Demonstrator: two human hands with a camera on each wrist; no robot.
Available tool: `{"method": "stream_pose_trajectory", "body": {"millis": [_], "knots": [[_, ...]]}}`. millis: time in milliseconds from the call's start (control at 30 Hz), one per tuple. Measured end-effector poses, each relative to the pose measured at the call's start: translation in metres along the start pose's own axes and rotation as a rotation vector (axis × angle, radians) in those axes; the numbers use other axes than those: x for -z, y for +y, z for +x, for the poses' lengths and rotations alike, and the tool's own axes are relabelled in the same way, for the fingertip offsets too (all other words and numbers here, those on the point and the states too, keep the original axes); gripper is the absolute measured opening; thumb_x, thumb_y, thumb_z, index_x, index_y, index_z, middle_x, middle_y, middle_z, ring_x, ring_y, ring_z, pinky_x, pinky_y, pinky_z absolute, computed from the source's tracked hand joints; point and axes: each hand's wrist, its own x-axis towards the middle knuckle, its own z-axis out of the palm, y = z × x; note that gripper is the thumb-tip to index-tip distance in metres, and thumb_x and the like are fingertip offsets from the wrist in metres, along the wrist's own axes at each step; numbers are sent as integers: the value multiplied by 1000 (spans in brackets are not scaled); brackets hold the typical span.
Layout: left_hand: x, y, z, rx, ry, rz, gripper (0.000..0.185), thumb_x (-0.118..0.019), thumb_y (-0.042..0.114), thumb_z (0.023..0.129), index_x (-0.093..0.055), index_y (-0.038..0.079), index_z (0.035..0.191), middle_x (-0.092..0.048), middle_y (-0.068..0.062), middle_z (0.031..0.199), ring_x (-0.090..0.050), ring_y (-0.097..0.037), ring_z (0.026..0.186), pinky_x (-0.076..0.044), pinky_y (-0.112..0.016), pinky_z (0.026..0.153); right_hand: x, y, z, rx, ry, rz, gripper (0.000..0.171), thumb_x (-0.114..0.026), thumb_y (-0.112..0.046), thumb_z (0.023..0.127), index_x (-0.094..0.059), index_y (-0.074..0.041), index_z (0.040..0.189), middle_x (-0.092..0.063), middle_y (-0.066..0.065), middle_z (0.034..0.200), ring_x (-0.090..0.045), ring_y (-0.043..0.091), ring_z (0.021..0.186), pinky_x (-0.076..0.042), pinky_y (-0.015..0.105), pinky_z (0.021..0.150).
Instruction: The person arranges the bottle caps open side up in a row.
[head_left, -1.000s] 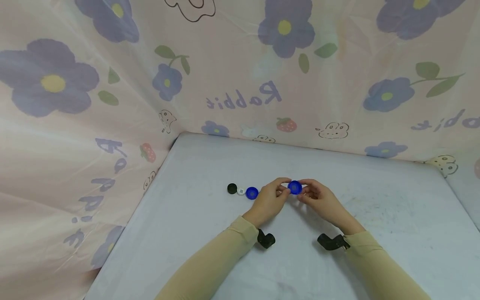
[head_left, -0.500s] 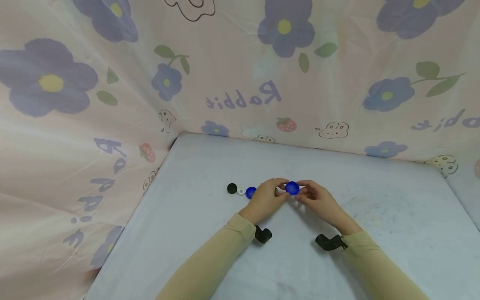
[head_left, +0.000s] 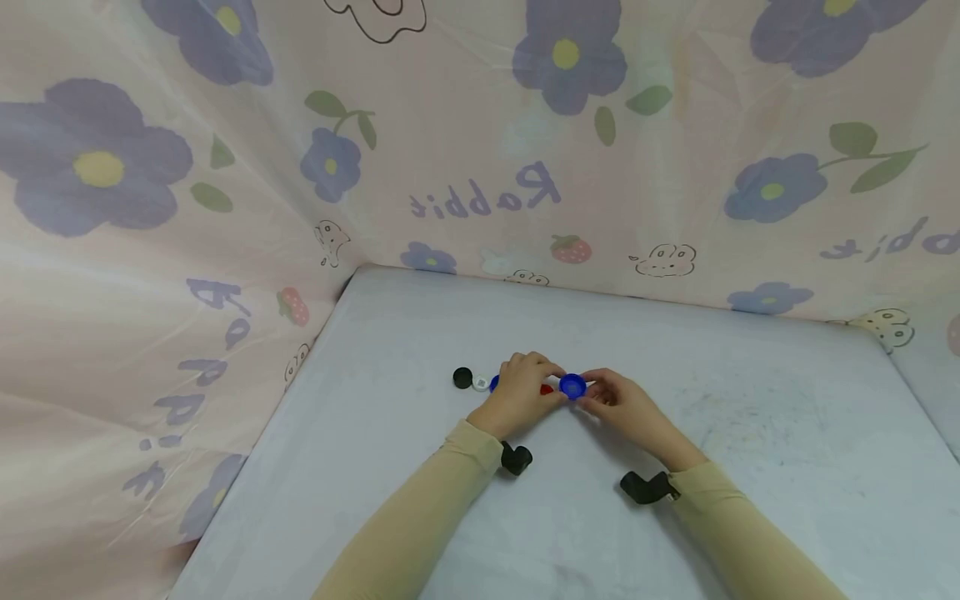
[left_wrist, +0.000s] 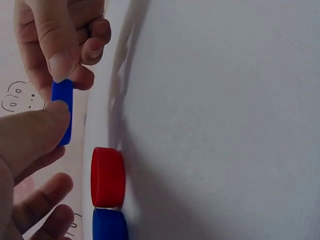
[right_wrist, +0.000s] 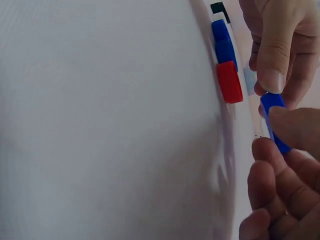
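**Blue cap held low beside the cap row**

Both hands pinch one blue cap [head_left: 572, 385] by its rim: left hand [head_left: 520, 397] and right hand [head_left: 626, 408], fingers [left_wrist: 60, 60] closed on it. It hangs just above the bench [head_left: 750, 433], beside a red cap [left_wrist: 107, 177] that ends a row with another blue cap [right_wrist: 223, 42], a white cap [head_left: 481, 383] and a black cap [head_left: 462, 377]. Open bench lies to the right and front; the curtain wall [head_left: 525, 167] stands well behind. Compared with a second ago, the cap sits lower and further left, and the red cap now shows.

Both hands pinch a blue cap [right_wrist: 274, 120] above the tabletop [right_wrist: 100, 125], a red cap [right_wrist: 229, 81] just beside.
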Motion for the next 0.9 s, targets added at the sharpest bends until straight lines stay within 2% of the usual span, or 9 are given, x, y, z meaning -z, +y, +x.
{"method": "stream_pose_trajectory", "body": {"millis": [200,433,900], "knots": [[-2,-3,-1,7,-50,39,37,-66,44,91,-66,23,122,-56,3,122,-44,-19,114,-31,-37,94,-4,0,1,-24,-10,-28,40,-71,-21,90,-57,-5,124,-62,2,89,-58,18,76,-49,29,65],[-5,-1,-3,17,-96,73,38,-66,44,91,-65,24,123,-55,2,123,-42,-21,115,-29,-39,95,-8,3,0,-62,-13,-82,38,-72,-23,89,-58,-6,121,-60,1,87,-57,17,78,-48,33,70],[-7,-1,-7,25,-120,96,37,-64,42,92,-64,25,125,-54,2,125,-42,-20,115,-28,-40,95,-13,4,-1,-100,-20,-126,37,-72,-24,89,-61,-7,119,-58,1,89,-53,18,79,-46,33,70]]}}
